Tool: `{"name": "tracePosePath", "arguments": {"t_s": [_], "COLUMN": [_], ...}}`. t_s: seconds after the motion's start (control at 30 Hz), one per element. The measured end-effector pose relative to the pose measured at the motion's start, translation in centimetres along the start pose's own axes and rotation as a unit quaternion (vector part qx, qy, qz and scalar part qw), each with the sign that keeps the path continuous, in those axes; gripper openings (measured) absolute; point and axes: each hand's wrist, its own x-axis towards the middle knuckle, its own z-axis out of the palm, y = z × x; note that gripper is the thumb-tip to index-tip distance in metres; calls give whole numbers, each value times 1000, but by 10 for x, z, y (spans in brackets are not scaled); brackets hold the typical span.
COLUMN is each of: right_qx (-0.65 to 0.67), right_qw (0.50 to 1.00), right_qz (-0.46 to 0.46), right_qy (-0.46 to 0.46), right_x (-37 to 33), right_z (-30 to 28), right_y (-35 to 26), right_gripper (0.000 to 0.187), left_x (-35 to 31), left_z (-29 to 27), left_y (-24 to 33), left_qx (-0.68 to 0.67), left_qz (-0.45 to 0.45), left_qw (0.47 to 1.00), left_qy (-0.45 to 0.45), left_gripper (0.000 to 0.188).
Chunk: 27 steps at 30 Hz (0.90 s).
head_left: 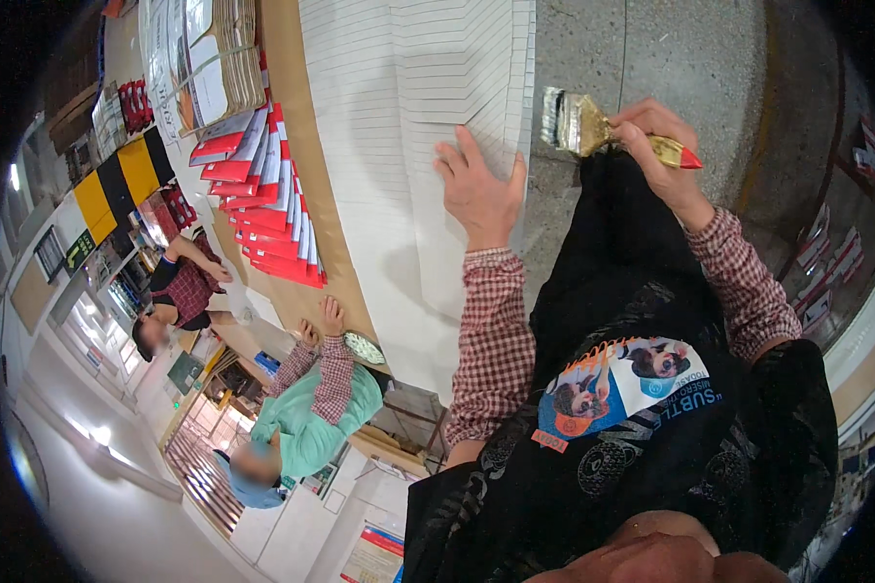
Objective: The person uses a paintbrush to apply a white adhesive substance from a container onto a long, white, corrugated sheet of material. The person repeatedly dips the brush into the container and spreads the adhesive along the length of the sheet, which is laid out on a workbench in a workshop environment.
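Note:
My left hand (pixel 481 189) lies with fingers spread on white paper sheets (pixel 457 73), fanned out so that their edges overlap in close rows. A wide flat paintbrush (pixel 581 124) is in my right hand (pixel 659 146), which wraps round its red-tipped handle. The brush has a gold-coloured ferrule, and its dark bristles point left, toward the sheets. In the picture the brush appears over the grey floor, just right of the paper's edge, apart from the sheets.
Left of the sheets, red-and-white packets (pixel 277 209) overlap on a brown surface (pixel 345 306), near a strapped bundle (pixel 228 73). A person in teal (pixel 335 403) has hands at the brown surface's edge. Another person (pixel 187 282) stands farther off. Speckled floor (pixel 671 58) lies right.

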Motion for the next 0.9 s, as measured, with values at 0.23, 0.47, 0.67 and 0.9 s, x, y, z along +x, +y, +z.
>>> {"name": "tracePosePath", "arguments": {"t_s": [0.23,0.47,0.67,0.9], "right_qx": [-26,-30,-30,-23], "right_qw": [1000,999,997,998], "right_qz": [8,-34,-76,-21], "right_qy": [-14,-12,6,-53], "right_x": [-13,-13,1,-34], "right_z": [-17,1,19,30], "right_y": [-6,-8,-3,3], "right_gripper": [15,15,14,12], "left_x": [-77,-78,-64,-63], "left_z": [35,-5,-23,-23], "left_y": [-7,-44,-67,-66], "left_qx": [81,-28,-151,-134], "left_qz": [-101,-58,-38,-17], "left_qw": [991,994,980,984], "left_qy": [28,-90,-122,-120], "left_gripper": [104,91,80,79]}}
